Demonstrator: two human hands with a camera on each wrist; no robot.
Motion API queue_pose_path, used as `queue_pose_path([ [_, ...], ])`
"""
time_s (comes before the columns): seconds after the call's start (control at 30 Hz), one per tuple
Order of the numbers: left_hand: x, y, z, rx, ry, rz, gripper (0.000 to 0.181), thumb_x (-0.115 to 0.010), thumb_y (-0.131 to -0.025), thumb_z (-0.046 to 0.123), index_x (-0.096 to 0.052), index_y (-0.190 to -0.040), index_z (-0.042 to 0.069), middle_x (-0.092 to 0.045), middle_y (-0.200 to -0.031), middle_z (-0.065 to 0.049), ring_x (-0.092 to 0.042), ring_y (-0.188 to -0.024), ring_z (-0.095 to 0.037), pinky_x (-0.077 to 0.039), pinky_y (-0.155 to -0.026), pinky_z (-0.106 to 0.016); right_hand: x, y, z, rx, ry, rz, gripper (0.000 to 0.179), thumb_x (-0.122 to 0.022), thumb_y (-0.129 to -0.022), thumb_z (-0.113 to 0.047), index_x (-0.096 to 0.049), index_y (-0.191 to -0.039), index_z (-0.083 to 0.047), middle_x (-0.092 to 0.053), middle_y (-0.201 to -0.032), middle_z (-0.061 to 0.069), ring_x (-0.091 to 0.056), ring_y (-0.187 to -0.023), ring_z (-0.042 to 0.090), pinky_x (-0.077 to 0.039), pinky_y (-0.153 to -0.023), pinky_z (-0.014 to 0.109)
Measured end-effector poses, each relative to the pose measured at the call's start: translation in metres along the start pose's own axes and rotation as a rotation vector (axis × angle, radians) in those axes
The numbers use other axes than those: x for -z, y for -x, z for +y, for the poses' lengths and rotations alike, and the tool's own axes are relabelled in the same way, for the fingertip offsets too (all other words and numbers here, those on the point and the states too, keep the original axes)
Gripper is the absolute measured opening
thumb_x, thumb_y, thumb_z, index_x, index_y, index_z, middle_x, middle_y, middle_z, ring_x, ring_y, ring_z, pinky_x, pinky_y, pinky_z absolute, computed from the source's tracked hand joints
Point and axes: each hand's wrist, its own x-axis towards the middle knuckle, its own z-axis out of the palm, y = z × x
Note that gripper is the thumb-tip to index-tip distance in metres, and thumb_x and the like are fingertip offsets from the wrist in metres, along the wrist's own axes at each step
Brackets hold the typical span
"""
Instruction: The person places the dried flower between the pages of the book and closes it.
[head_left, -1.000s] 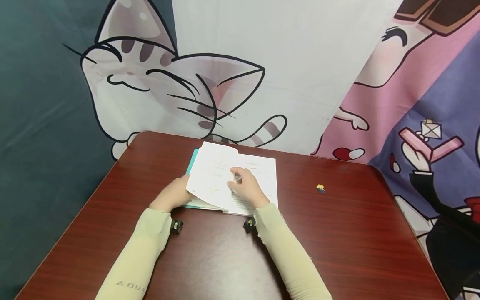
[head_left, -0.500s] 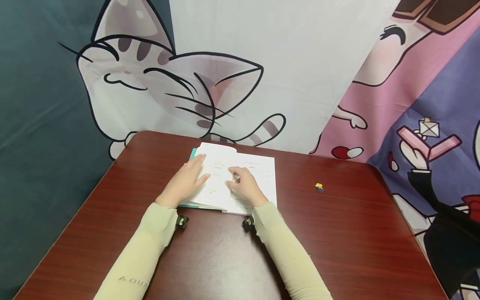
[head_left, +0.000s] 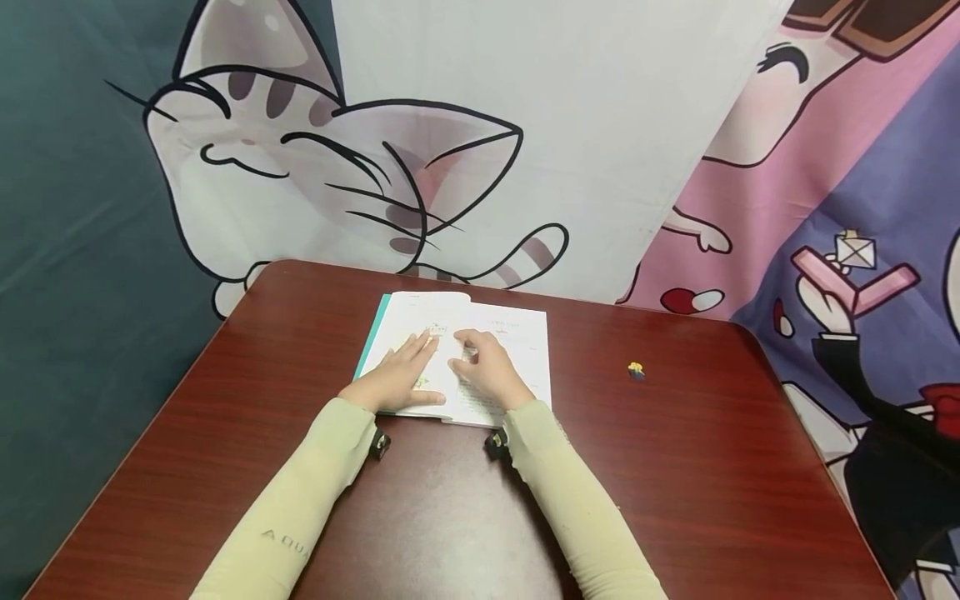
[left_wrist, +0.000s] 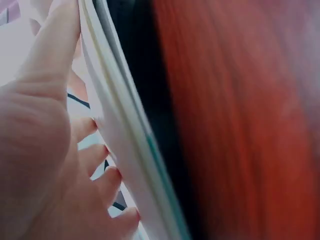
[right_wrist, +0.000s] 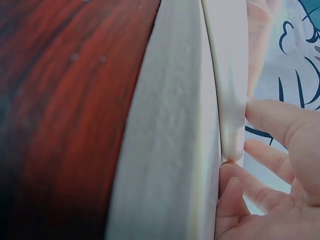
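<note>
An open book (head_left: pixel 517 326) with white pages and a teal cover edge lies on the table. My left hand (head_left: pixel 397 377) lies spread across the left page, fingers reaching toward the middle and thumb out near the bottom edge. From the left wrist, the fingertips of the left hand (left_wrist: pixel 35 130) rest against the top page above the stacked sheets. My right hand (head_left: pixel 491 371) rests on the right page close to the gutter, its thumb and index finger bent with a gap between them. From the right wrist, the right hand's (right_wrist: pixel 275 165) fingertips touch the paper at the fold.
A tiny yellow and dark blue piece (head_left: pixel 636 370) lies on the reddish-brown table (head_left: pixel 712 467), right of the book. Behind the table hangs a cloth backdrop (head_left: pixel 600 125) printed with a cartoon cat and other figures.
My left hand has come out from beneath the raised left page, moved over it and pressed it down flat, sliding toward the gutter. The right hand has stayed in place.
</note>
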Motion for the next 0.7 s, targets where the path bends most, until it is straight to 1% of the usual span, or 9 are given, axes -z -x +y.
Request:
queue_pose_path([
  [0.13,0.004,-0.001,0.003,0.023,-0.028,-0.047,0.101,-0.065,-0.095,0.054,-0.012,-0.162,0.002,-0.003,-0.169,-0.020,-0.003,-0.154,-0.041,-0.011,-0.119,-0.066,-0.001,0.000,-0.001,-0.001,-0.001,0.001,0.050,-0.074,-0.094,-0.018,-0.058,-0.141,-0.010,-0.060,-0.128,0.013,-0.057,-0.095,0.021,-0.051,-0.087,0.038],
  [0.27,0.006,-0.002,0.005,0.055,-0.054,-0.089,0.101,-0.064,-0.096,0.054,-0.008,-0.163,0.003,0.000,-0.169,-0.018,0.000,-0.155,-0.040,-0.008,-0.119,-0.067,-0.001,0.001,-0.003,-0.009,-0.012,-0.002,0.050,-0.073,-0.095,-0.019,-0.057,-0.141,-0.011,-0.060,-0.130,0.013,-0.058,-0.097,0.022,-0.051,-0.088,0.039],
  [0.47,0.007,-0.001,0.007,0.090,-0.067,-0.102,0.100,-0.063,-0.096,0.054,-0.007,-0.163,0.005,0.000,-0.170,-0.016,-0.001,-0.155,-0.039,-0.006,-0.117,-0.069,0.000,0.004,-0.002,-0.031,-0.035,-0.001,0.049,-0.071,-0.094,-0.016,-0.058,-0.140,-0.010,-0.061,-0.132,0.013,-0.059,-0.102,0.023,-0.051,-0.091,0.042],
  [0.6,0.006,0.000,0.008,0.109,-0.078,-0.111,0.100,-0.061,-0.096,0.056,-0.007,-0.164,0.007,0.001,-0.170,-0.014,0.000,-0.155,-0.038,-0.005,-0.117,-0.069,0.002,0.009,0.000,-0.080,-0.091,-0.011,0.046,-0.070,-0.094,-0.017,-0.059,-0.139,-0.012,-0.063,-0.133,0.010,-0.061,-0.105,0.023,-0.051,-0.093,0.042],
  [0.7,0.004,-0.001,0.007,0.113,-0.075,-0.117,0.101,-0.061,-0.096,0.057,-0.006,-0.164,0.007,0.002,-0.170,-0.014,0.001,-0.155,-0.038,-0.005,-0.117,-0.069,0.008,0.014,0.001,-0.088,-0.134,-0.011,0.043,-0.068,-0.095,-0.019,-0.060,-0.137,-0.013,-0.065,-0.132,0.010,-0.064,-0.107,0.026,-0.052,-0.091,0.043],
])
